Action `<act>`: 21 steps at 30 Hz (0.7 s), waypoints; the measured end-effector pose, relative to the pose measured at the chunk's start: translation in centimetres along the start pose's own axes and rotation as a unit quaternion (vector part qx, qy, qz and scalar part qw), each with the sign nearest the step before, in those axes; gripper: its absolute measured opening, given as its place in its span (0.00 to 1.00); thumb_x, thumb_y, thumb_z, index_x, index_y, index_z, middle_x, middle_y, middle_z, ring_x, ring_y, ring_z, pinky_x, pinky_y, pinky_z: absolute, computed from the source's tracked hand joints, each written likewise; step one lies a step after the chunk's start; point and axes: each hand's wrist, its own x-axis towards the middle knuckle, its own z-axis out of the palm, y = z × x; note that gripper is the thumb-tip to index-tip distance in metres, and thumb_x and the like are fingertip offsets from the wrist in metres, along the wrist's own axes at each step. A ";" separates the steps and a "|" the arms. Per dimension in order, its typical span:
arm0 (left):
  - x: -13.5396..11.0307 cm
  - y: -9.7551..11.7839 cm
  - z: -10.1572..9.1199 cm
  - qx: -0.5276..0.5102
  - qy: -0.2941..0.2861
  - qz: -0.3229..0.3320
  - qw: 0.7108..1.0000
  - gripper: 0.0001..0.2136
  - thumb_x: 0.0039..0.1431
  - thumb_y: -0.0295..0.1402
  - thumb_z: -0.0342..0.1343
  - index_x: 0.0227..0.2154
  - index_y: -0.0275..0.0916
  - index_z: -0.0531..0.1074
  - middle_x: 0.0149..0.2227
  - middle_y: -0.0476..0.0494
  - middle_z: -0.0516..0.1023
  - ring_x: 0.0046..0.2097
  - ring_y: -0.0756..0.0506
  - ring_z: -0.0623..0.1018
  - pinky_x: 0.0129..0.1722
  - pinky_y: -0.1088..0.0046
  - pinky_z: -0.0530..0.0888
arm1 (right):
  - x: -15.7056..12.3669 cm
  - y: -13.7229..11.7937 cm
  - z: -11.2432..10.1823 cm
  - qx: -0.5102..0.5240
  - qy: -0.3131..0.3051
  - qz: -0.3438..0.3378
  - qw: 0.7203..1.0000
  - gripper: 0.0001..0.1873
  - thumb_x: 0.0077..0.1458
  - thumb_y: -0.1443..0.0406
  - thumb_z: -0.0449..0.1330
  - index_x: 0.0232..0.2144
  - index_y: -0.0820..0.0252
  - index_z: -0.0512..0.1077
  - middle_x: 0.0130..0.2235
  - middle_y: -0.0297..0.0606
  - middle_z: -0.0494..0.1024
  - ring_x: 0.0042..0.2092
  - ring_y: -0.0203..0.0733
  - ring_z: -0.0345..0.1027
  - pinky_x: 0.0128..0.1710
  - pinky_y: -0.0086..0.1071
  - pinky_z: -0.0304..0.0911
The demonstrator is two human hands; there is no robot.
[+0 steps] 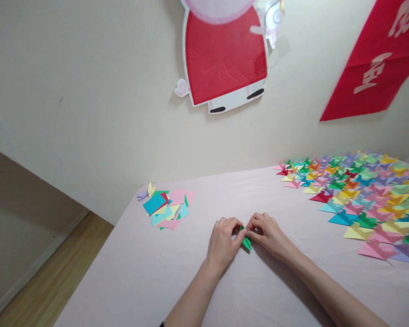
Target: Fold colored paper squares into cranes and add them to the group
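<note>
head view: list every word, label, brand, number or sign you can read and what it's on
None can be read.
Red banner: pale markings, perhaps characters, too blurred and slanted to read; the upper ones are cut off by the frame.
Green folded paper, loose paper sheets: no lettering visible.

Looks to be a desk (129,272), covered in pale pinkish lilac. Carries overlapping paper sheets (167,212) in a loose pile toward the far left, blue, pink, yellow, red and green. Just beyond, near the corner, holds a yellow folded piece (152,189) beside a purple folded piece (142,195). On the right, bears close rows of multicoloured folded paper birds (353,207).
</note>
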 end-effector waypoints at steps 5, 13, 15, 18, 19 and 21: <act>0.2 -0.1 0.3 -0.006 0.008 -0.010 1.000 0.07 0.64 0.31 0.53 0.29 0.42 0.70 0.31 0.52 0.74 0.36 0.47 0.72 0.40 0.69 0.65 | 0.1 -0.1 -0.1 0.002 0.000 0.000 1.000 0.09 0.57 0.62 0.60 0.25 0.55 0.74 0.32 0.36 0.74 0.39 0.44 0.64 0.41 0.38 0.56; 0.2 0.2 0.1 -0.039 0.004 -0.032 0.999 0.12 0.67 0.35 0.49 0.28 0.42 0.70 0.31 0.51 0.75 0.37 0.46 0.72 0.40 0.69 0.64 | 0.1 -0.2 -0.3 -0.004 -0.016 -0.006 1.000 0.08 0.57 0.64 0.60 0.26 0.55 0.73 0.33 0.35 0.74 0.39 0.44 0.63 0.42 0.39 0.55; 0.2 0.1 0.2 -0.044 0.007 -0.033 0.998 0.11 0.67 0.34 0.49 0.28 0.42 0.70 0.31 0.52 0.76 0.36 0.46 0.72 0.40 0.69 0.63 | 0.1 -0.2 -0.4 -0.004 -0.023 -0.015 1.000 0.05 0.56 0.66 0.60 0.27 0.55 0.72 0.33 0.34 0.73 0.40 0.44 0.63 0.43 0.39 0.55; 0.1 -0.1 0.4 -0.045 0.014 -0.030 0.998 0.11 0.67 0.33 0.50 0.28 0.42 0.71 0.30 0.52 0.75 0.36 0.46 0.72 0.40 0.70 0.63 | 0.1 -0.1 -0.7 -0.011 -0.036 -0.026 0.999 0.03 0.53 0.68 0.60 0.28 0.55 0.72 0.34 0.34 0.73 0.40 0.44 0.63 0.43 0.38 0.55; 0.1 -0.2 0.4 -0.045 0.015 -0.029 0.998 0.11 0.67 0.33 0.50 0.28 0.42 0.71 0.30 0.52 0.75 0.36 0.46 0.72 0.40 0.70 0.63 | 0.1 -0.1 -0.7 -0.016 -0.040 -0.027 0.999 0.03 0.53 0.68 0.60 0.28 0.55 0.72 0.35 0.34 0.73 0.40 0.44 0.63 0.43 0.37 0.55; 0.1 -0.2 0.3 -0.042 0.013 -0.027 0.999 0.10 0.67 0.33 0.50 0.28 0.42 0.71 0.31 0.52 0.75 0.37 0.46 0.72 0.40 0.69 0.63 | 0.2 0.0 -0.8 -0.024 -0.049 -0.027 0.998 0.03 0.52 0.69 0.60 0.29 0.55 0.72 0.35 0.35 0.73 0.41 0.44 0.64 0.42 0.37 0.55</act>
